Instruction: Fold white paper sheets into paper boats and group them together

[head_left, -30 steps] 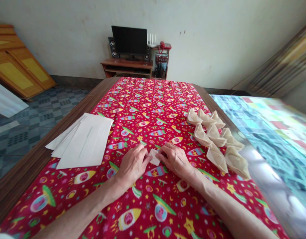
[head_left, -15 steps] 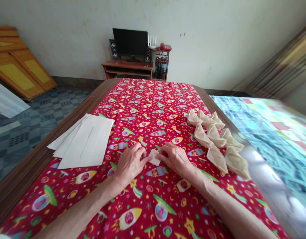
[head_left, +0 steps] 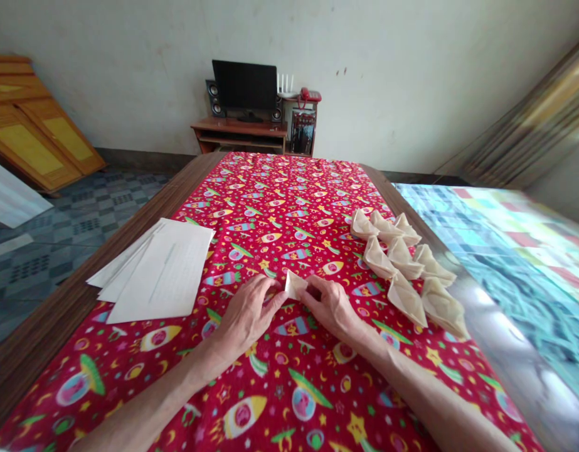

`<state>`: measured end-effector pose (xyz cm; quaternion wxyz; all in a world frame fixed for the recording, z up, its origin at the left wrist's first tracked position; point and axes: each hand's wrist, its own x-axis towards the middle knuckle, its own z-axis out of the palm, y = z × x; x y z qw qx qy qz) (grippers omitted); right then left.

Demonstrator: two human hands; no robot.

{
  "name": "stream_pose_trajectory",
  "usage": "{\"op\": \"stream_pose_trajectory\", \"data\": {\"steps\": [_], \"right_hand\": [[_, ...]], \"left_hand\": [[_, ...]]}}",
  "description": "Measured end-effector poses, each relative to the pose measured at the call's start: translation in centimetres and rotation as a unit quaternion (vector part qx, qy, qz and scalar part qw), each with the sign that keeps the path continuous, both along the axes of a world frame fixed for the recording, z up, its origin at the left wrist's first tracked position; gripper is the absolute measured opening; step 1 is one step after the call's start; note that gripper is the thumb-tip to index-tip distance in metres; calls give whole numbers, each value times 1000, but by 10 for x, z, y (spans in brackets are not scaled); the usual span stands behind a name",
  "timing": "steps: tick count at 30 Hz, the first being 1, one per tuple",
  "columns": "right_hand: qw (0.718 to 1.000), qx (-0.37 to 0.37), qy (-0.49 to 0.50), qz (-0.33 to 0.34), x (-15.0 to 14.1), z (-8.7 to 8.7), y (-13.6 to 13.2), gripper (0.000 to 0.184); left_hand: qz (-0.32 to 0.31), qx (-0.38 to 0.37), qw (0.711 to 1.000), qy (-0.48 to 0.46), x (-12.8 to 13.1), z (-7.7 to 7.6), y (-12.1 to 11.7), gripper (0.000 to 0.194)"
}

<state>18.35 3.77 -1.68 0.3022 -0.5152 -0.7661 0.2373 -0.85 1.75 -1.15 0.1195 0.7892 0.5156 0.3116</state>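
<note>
Between my hands is a small folded piece of pale paper point(head_left: 295, 285), with a pointed corner standing up. My left hand point(head_left: 257, 306) pinches its left edge between thumb and fingers. On its right edge, my right hand point(head_left: 330, 302) is closed in the same way, and the fingertips partly hide the paper. Several folded paper boats point(head_left: 404, 304), cream-coloured and pointed, stand in rows to the right. A fanned stack of white paper sheets point(head_left: 164, 276) lies on the left.
A red rocket-print cloth point(head_left: 280, 389) covers most of the wooden table point(head_left: 143, 226). Against the far wall stands a small desk point(head_left: 239, 127) with a monitor point(head_left: 244, 86), speakers and a red telephone point(head_left: 305, 95). A bed with a patterned cover point(head_left: 500, 251) adjoins on the right.
The small paper has gone from lying nearly flat to having a raised point. My hands stay on both sides of it, and the whole view has shifted slightly.
</note>
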Motion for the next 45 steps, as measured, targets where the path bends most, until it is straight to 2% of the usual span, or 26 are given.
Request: {"op": "stream_pose_trajectory", "data": {"steps": [3, 6, 8, 10, 12, 14, 16, 18, 21, 24, 32, 36, 45], "right_hand": [[999, -39, 28, 21, -6, 4, -5, 24], [997, -50, 21, 59, -8, 8, -10, 20], [995, -52, 18, 87, -6, 10, -11, 24], [995, -51, 32, 81, -3, 11, -11, 33], [997, -16, 59, 42, -1, 11, -10, 34], [996, 61, 64, 11, 2, 13, -8, 24], [991, 133, 24, 24, 3, 16, -7, 20], [983, 168, -43, 63, 4, 17, -8, 18], [968, 189, -129, 106, 5, 12, -9, 17], [960, 188, -173, 115, 6, 4, -10, 18], [971, 155, -148, 103, 6, -5, -8, 20], [968, 171, -149, 104, 8, -5, -10, 21], [970, 167, -133, 118, 9, -2, -12, 18]], "left_hand": [[2, -4, 1000, -10, 7, -2, 1, 14], [1, 24, 999, -35, 6, -4, 4, 11], [4, 59, 998, -21, 0, -2, 8, 11], [-4, 80, 997, 20, -7, 3, 12, 10], [-18, 83, 994, 70, -11, 10, 14, 9], [-34, 83, 988, 123, -9, 18, 14, 9], [-55, 96, 980, 167, -2, 25, 12, 12], [-75, 112, 973, 190, 5, 27, 9, 16], [-88, 107, 972, 187, 10, 20, 6, 15], [-97, 81, 979, 159, 6, 10, 6, 11], [-116, 69, 984, 115, -8, -2, 1, 8], [-96, 68, 990, 80, -11, -9, -1, 12], [-126, 80, 983, 106, -12, -7, -2, 17]]}}
